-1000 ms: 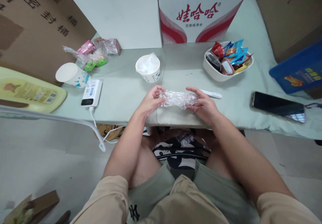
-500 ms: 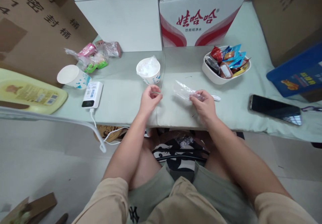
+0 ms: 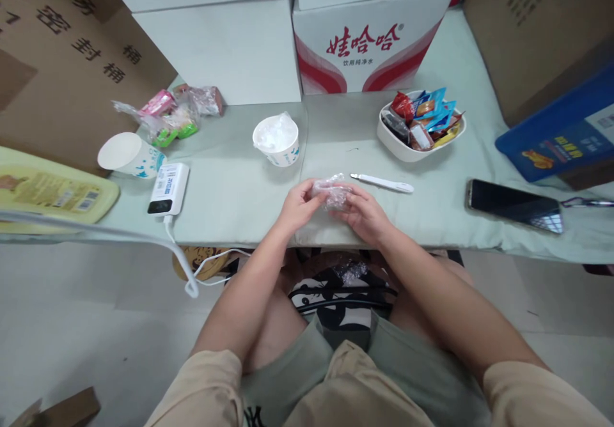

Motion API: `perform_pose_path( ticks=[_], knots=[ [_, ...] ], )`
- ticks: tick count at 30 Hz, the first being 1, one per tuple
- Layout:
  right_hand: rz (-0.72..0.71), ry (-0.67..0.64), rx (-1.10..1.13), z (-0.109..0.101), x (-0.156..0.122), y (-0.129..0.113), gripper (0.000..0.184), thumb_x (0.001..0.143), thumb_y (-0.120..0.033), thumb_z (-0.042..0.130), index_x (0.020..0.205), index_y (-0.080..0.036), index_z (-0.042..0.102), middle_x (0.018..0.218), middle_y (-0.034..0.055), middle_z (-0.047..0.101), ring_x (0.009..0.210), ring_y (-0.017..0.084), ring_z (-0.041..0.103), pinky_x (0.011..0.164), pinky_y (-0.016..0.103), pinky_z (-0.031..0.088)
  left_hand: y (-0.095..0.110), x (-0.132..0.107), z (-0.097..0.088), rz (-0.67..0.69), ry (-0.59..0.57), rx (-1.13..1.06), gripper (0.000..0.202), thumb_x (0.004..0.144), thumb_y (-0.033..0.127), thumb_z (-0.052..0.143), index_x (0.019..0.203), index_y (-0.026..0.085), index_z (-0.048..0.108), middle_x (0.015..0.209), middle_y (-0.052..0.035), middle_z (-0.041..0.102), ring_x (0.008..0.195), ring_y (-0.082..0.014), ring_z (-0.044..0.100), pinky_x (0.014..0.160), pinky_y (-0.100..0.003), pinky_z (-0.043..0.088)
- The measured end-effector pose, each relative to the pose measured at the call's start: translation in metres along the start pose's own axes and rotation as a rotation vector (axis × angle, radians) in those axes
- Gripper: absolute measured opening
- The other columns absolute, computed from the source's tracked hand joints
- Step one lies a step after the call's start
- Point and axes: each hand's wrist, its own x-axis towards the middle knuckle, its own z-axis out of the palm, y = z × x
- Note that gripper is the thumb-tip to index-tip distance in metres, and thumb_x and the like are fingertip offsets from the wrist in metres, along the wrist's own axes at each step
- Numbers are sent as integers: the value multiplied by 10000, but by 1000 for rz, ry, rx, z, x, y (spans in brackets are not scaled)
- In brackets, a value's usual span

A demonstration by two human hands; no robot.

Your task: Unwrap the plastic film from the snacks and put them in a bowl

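A crumpled clear plastic wrapper [image 3: 337, 195] is gathered between my two hands near the front of the table. My left hand [image 3: 301, 204] has its thumb and fingers closed on the wrapper's left side. On the opposite side, my right hand [image 3: 365, 215] grips it with bent fingers. Just beyond lies a white utility knife [image 3: 382, 183], touched by neither hand. Farther back stands a paper cup [image 3: 284, 157] with crumpled clear plastic [image 3: 275, 133] inside it.
A white bowl [image 3: 407, 154] of small snack packets stands right of the cup. A phone [image 3: 513, 206] lies at right. Left are a tipped paper cup [image 3: 125, 153], a white power bank [image 3: 169, 187] and bagged snacks [image 3: 175, 117]. Cartons [image 3: 230, 56] line the back.
My hands have come together, and the plastic wrapper, held loosely spread in my right hand before, is now bunched up between both. The utility knife shows more fully.
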Motion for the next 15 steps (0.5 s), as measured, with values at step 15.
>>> perform_pose_path(
  ticks=[15],
  knots=[
    [-222,98,-310,-3,6,6,309,758,-450,682,943,-222,584,937,8,641,756,145,595,721,310,472,2,-5,-13,-70,119,21,325,657,343,796,825,196,559,761,28,566,675,-111,521,657,-250,438]
  ],
)
